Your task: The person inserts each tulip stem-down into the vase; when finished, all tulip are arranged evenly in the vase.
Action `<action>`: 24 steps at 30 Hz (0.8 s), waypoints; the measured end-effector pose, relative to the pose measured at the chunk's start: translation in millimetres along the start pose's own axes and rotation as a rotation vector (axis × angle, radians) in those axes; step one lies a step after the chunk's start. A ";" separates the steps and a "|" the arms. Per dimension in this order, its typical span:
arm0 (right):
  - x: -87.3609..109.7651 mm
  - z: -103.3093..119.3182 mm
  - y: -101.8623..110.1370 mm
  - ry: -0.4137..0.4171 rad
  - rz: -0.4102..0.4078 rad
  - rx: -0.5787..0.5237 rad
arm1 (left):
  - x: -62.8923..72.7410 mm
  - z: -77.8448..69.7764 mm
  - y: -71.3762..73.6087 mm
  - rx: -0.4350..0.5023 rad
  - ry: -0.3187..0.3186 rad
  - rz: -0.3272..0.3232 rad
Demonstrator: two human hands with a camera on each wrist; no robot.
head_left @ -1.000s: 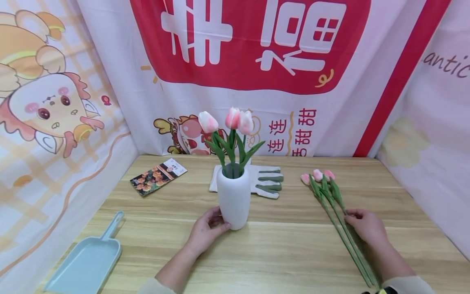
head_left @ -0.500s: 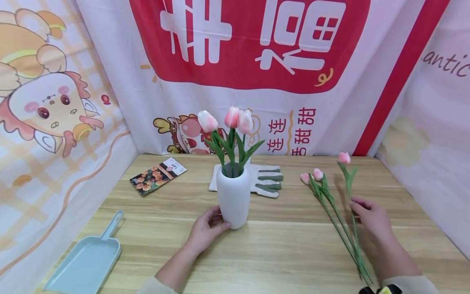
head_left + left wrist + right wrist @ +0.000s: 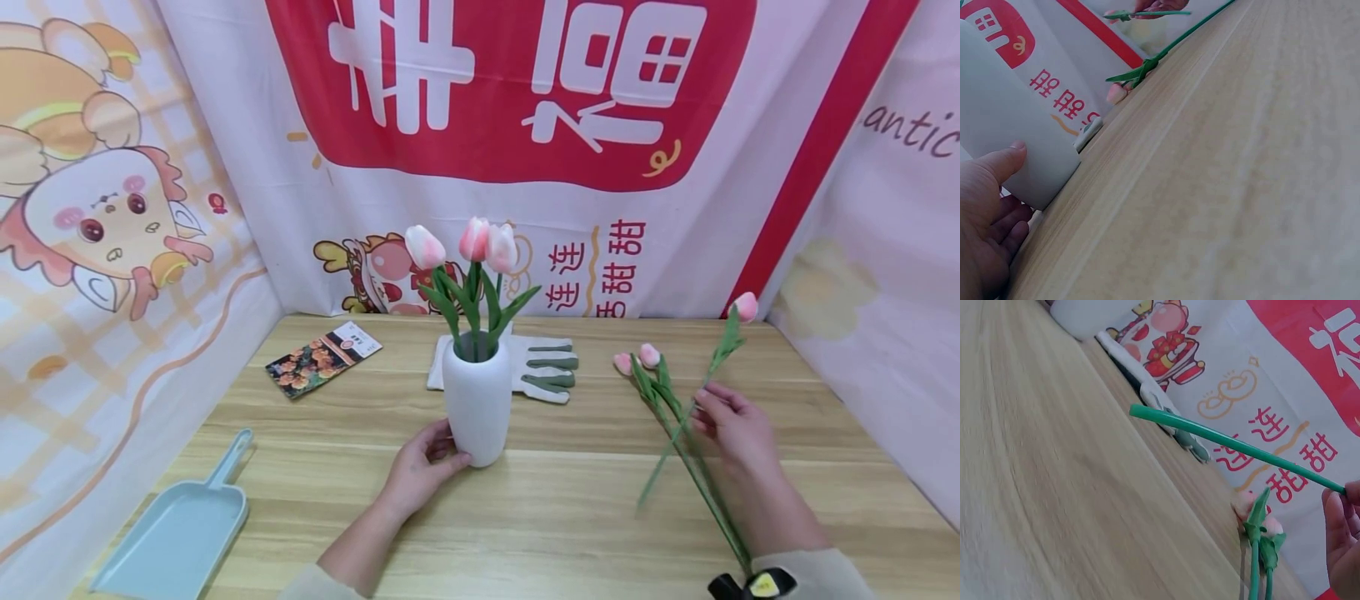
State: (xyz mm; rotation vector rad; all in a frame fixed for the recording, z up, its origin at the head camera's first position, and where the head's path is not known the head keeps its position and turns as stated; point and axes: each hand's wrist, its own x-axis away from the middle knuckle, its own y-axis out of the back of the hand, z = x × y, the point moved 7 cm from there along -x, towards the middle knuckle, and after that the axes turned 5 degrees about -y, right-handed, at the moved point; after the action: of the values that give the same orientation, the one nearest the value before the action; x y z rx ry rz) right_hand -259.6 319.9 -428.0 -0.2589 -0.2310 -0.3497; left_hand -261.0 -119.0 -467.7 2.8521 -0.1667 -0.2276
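Note:
A white vase stands upright on the wooden table, with several pink-and-white tulips in it. My left hand holds the vase low on its left side, the thumb lying against its wall in the left wrist view. Over to the right, my right hand pinches the green stem of a single tulip. That tulip is tilted, its bloom up to the right and its stem end pointing down-left; the stem is raised above the table in the right wrist view. Two more tulips lie below it.
Behind the vase lies a white-and-green glove, partly hidden. A flower-picture packet rests at the back left. The light-blue dustpan sits at the front left. Printed cloth hangs behind the table and along both sides.
My right hand has taken one tulip from the three lying on the table, lifted it and swung its stem end toward the left. My left hand and the vase have stayed put.

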 end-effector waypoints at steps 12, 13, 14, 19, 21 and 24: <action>0.9 4.3 -33.1 0.016 -0.091 -0.208 | -0.9 1.9 0.3 -0.001 0.004 -0.003; 1.2 4.5 -35.6 0.017 -0.090 -0.230 | -1.0 2.0 0.5 -0.002 0.005 -0.004; 1.6 5.0 -38.0 0.020 -0.088 -0.248 | -1.0 2.1 0.5 -0.002 0.004 -0.005; 4.5 7.9 -49.6 0.034 -0.062 -0.320 | -1.3 3.3 0.4 -0.001 0.002 -0.005; 6.4 10.4 -53.5 0.047 -0.062 -0.325 | -1.3 3.5 0.4 -0.001 0.002 -0.004; 10.5 14.7 -58.8 0.065 -0.074 -0.341 | -1.4 3.3 0.5 0.000 0.002 -0.004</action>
State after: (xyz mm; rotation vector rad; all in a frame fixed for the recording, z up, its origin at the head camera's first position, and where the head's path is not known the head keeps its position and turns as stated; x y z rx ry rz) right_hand -274.1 267.6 -399.1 -0.5753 -0.1156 -0.4702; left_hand -262.9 -120.2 -470.5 2.8527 -0.1603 -0.2257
